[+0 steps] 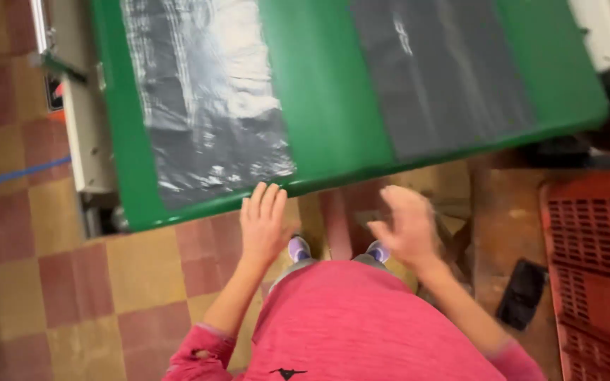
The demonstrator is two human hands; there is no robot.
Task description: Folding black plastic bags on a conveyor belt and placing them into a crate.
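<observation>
I look down at a green conveyor belt (326,92) that carries two flat dark plastic bags. The left bag (206,99) is shiny and wrinkled; the right bag (446,77) is smoother and darker. My left hand (262,226) is flat, fingers together and stretched out, with its fingertips at the belt's near edge just below the left bag. It holds nothing. My right hand (407,229) hovers in the air below the belt's edge, blurred, fingers spread and empty. My pink top (361,324) and two pale purple shoes show below.
A red plastic crate (594,268) stands at the right. A dark flat object (522,293) lies on the brown floor beside it. The machine's pale metal frame (82,120) runs along the belt's left side. Checkered red and yellow floor tiles (72,282) spread at the left.
</observation>
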